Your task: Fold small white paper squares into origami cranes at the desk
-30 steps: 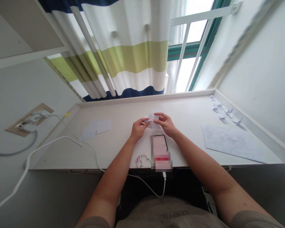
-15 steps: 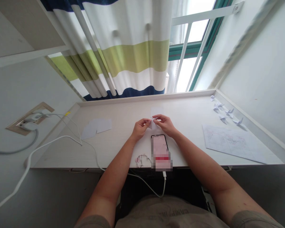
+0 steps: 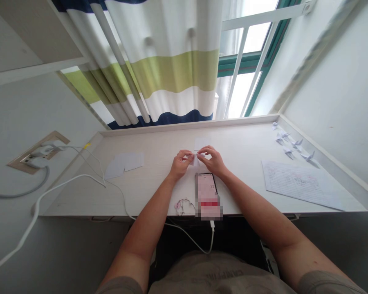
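Between my hands is a small folded piece of white paper, partly hidden by my fingers. My left hand pinches its left side between thumb and fingers. On the other side my right hand grips it with thumb and forefinger. Just beyond lies a flat white paper sheet. A phone with a lit pink screen rests on the desk close below my hands, its lower part blurred out. Beside the phone is a thin beaded string.
Several folded paper cranes stand at the back right, near a written sheet. Loose white paper pieces lie at left. A white charging cable runs from the wall socket across the desk's left side.
My fingers have shifted slightly on the folded paper, with the right fingers a little more arched. The lit phone display has changed. The other things stay where they were.
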`<state>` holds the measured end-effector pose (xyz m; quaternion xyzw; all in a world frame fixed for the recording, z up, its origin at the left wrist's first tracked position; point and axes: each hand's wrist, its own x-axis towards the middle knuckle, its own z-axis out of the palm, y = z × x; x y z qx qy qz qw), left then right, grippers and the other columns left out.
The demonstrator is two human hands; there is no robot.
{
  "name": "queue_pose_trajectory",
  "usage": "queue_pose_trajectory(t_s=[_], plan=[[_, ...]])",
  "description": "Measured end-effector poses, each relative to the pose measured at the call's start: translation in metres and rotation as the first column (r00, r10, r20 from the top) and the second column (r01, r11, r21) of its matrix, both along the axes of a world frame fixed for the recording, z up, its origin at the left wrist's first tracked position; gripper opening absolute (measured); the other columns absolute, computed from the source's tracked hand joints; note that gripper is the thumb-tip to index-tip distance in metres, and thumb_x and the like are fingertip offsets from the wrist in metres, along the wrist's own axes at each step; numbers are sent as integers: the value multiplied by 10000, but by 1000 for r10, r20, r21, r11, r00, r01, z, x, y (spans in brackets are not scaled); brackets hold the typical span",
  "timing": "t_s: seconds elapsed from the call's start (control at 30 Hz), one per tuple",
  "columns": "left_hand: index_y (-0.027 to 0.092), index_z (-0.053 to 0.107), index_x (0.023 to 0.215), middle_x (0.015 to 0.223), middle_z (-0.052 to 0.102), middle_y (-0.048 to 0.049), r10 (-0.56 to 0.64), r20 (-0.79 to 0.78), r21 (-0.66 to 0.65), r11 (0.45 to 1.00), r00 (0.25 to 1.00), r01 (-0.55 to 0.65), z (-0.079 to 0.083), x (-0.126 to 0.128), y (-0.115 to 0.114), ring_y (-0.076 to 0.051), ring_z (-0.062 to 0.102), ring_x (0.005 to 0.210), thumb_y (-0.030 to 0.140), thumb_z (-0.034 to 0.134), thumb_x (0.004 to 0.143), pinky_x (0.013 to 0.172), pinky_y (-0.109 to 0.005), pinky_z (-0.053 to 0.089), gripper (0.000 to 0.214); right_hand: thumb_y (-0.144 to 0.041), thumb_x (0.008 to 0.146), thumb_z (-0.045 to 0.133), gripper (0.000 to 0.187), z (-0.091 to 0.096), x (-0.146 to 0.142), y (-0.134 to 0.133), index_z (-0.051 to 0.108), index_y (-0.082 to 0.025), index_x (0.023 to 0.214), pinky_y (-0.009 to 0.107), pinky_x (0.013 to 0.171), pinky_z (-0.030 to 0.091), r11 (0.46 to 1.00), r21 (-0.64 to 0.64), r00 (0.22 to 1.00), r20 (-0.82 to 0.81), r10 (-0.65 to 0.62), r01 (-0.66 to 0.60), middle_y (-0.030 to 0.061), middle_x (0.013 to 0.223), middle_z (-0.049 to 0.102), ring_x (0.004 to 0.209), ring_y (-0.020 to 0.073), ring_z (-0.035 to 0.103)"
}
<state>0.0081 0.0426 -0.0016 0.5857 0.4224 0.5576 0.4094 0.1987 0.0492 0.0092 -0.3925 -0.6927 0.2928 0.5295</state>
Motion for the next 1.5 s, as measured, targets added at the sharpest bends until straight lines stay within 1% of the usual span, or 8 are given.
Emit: queue_pose_trajectory(t_s=[0.2,0.37,0.7,0.87,1.07,1.23,1.37,1.5], plan=[[171,690,880,1211,747,-140,-161,152,-108,978,975,179,4,4,-5,-210,684,982,607,860,780,833,-343,534,479,-612,854,746,380,1,-4,-3,683,-244,779,402,752,575,992,-127,1000,-24,12,-15,45,811,738,766,212,664],[178,646,861,1248,753,-156,-189,172,-110,972,967,210,9,5,-8,-231,696,1078,601,865,779,880,-355,541,484,-556,850,745,327,2,-5,-4,700,-236,807,393,760,579,989,-141,999,-44,27,-33,50,836,761,789,212,689],[177,669,882,847,719,-27,-139,132,-114,981,981,154,9,5,-7,-133,626,746,623,861,762,696,-264,504,500,-517,816,771,304,-1,-4,-2,716,-219,838,376,742,576,969,-223,988,-129,81,-108,54,842,760,778,208,689],[179,676,889,852,725,-33,-128,137,-111,983,982,144,10,4,-8,-138,631,748,600,864,771,694,-268,509,476,-520,835,762,302,-1,-4,-2,722,-223,870,374,747,572,971,-214,988,-138,75,-104,60,864,759,806,214,691],[172,679,854,1113,772,-118,-184,149,-104,974,972,200,9,6,-9,-205,694,952,585,857,781,808,-322,548,456,-514,813,782,304,-1,-4,-1,695,-223,800,404,792,575,971,-221,991,-118,61,-86,47,833,752,789,214,691],[176,692,872,974,756,-81,-86,120,-107,989,989,99,7,4,-7,-174,666,844,562,851,798,754,-304,528,424,-562,856,746,345,1,-2,-3,731,-218,836,420,872,572,966,-234,990,-119,81,-107,59,883,772,864,231,701],[172,702,883,926,741,-61,-22,100,-94,995,995,32,5,3,-5,-155,651,801,531,845,808,726,-280,520,394,-652,907,671,453,1,0,-5,752,-206,902,404,859,571,937,-286,976,-142,165,-200,70,928,781,892,242,713],[173,714,870,953,754,-68,-5,68,-59,998,998,9,5,2,-5,-171,672,862,522,843,807,750,-278,531,377,-627,892,721,407,-1,0,-5,785,-228,940,436,1004,543,956,-184,974,-53,221,-227,86,1119,787,1084,272,716]])
